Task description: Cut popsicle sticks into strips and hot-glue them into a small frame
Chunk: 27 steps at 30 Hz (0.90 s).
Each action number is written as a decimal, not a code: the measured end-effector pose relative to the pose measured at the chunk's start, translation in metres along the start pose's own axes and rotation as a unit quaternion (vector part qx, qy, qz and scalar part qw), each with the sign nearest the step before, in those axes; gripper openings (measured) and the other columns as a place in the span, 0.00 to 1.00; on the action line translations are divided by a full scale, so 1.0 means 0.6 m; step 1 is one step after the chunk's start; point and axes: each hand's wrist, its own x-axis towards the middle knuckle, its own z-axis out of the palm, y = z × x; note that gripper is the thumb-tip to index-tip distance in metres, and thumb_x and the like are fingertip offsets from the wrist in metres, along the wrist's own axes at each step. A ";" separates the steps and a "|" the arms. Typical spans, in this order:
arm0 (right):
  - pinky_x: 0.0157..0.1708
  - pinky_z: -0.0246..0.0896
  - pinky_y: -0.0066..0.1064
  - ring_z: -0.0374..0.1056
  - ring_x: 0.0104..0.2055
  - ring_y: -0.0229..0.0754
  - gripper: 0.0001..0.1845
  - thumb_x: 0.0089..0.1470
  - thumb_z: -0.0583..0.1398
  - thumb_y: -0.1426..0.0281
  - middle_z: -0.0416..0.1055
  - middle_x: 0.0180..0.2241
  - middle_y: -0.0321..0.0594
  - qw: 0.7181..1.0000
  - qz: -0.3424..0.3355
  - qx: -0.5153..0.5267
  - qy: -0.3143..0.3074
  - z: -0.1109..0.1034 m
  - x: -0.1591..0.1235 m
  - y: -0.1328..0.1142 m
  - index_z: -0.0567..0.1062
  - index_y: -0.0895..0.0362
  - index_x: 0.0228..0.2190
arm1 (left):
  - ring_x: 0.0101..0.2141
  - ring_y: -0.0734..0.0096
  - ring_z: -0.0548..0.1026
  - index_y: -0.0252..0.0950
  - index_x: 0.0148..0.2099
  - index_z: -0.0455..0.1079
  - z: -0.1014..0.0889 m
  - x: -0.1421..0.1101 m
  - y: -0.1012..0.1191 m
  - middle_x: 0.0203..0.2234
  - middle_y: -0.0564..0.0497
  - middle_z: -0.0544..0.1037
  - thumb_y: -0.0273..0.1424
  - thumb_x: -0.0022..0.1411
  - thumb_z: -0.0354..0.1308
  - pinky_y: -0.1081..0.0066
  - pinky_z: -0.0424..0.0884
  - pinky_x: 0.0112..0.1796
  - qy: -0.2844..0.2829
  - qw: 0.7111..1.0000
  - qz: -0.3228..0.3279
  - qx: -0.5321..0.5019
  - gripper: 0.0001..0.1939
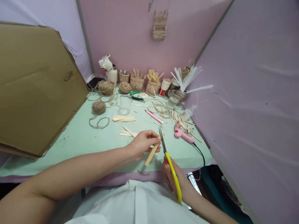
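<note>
Left hand [142,143] pinched closed on a wooden craft stick [152,154], held in the air over the near edge of the green table [77,140]; right hand [178,180] clenched round the yellow handles of the scissors [168,161], blades slightly parted with the stick's upper end between them. Step in hand, by judgement: trimming the stick end; next move calls for steady support and a square squeeze. Beyond: pink glue gun [182,134], stick pile [123,118], twine balls [99,106].
</note>
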 end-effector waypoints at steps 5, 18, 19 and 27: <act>0.17 0.44 0.27 0.45 0.18 0.33 0.19 0.61 0.42 0.53 0.52 0.19 0.29 0.996 0.038 0.022 -0.083 -0.019 -0.011 -0.019 0.57 0.53 0.27 | 0.24 0.76 0.73 0.31 0.28 0.68 -0.010 0.003 0.005 0.23 0.52 0.71 0.24 0.49 0.61 0.70 0.74 0.31 -0.025 0.999 -0.025 0.035 0.05; 0.20 0.46 0.26 0.47 0.22 0.33 0.21 0.58 0.47 0.50 0.53 0.22 0.30 0.993 0.088 -0.037 -0.073 -0.026 -0.023 -0.062 0.59 0.54 0.28 | 0.22 0.76 0.72 0.33 0.28 0.68 -0.017 0.006 0.013 0.21 0.54 0.72 0.28 0.44 0.64 0.71 0.73 0.29 -0.041 0.992 -0.066 0.099 0.08; 0.20 0.46 0.26 0.47 0.22 0.33 0.21 0.58 0.47 0.50 0.52 0.22 0.30 0.992 0.091 -0.038 -0.074 -0.027 -0.024 -0.063 0.59 0.54 0.28 | 0.21 0.75 0.73 0.33 0.28 0.68 -0.018 0.006 0.013 0.20 0.54 0.72 0.29 0.44 0.64 0.71 0.72 0.29 -0.043 0.991 -0.068 0.105 0.09; 0.22 0.48 0.27 0.45 0.22 0.35 0.20 0.57 0.49 0.51 0.51 0.20 0.30 0.993 0.095 -0.037 -0.058 -0.032 -0.021 -0.048 0.62 0.55 0.28 | 0.21 0.74 0.74 0.33 0.28 0.68 -0.020 0.009 0.011 0.19 0.54 0.72 0.31 0.43 0.65 0.74 0.69 0.26 -0.060 0.989 -0.079 0.113 0.10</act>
